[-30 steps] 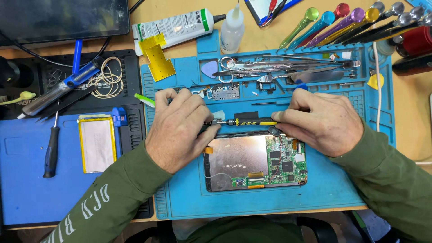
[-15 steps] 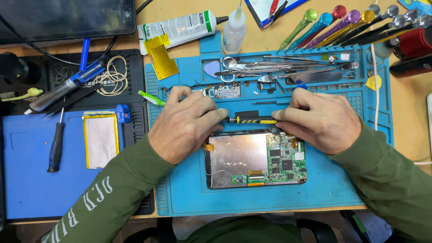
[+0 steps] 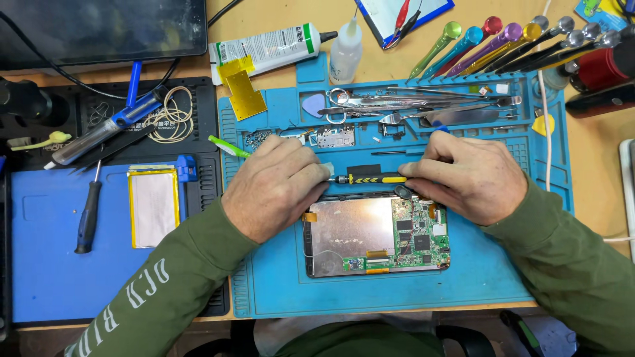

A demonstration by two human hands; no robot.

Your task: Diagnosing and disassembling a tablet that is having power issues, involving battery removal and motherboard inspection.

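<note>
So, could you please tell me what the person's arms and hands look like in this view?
Both hands are bare, with no gloves, rings or watch visible. The left hand and right hand emerge from long olive-green sleeves with plain cuffs at the wrists. The left sleeve carries pale printed lettering along the forearm; the right sleeve shows no marking.

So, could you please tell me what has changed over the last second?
Very little. Both hands, left and right, keep holding the yellow-and-black screwdriver level above the opened tablet. The whole scene sits slightly further right in view, probably because the camera moved. Tools stay put.
</note>
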